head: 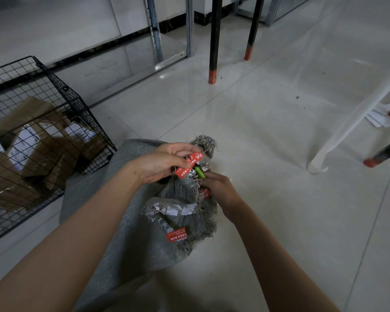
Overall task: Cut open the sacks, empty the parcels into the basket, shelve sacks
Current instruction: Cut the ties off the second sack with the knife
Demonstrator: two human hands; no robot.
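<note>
Woven sack [126, 221] on the floor [268, 143]; tool tip hidden.
Left hand [164, 163] pinches red seal tag [188, 166]; right hand [221, 190] grips green-handled tool [199, 172] at the sack neck. Wire basket [61, 86], cropped at left, holds cardboard parcels [43, 140].

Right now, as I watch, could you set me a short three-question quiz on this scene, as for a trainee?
1. True or false: the black wire basket already holds brown cardboard parcels.
2. The left hand pinches: A) a red paper tag; B) a black table leg; C) the basket.
3. Fill in: the slim tool held by the right hand at the neck of the grey woven sack is ___.
Key: 1 true; 2 A; 3 green.
</note>
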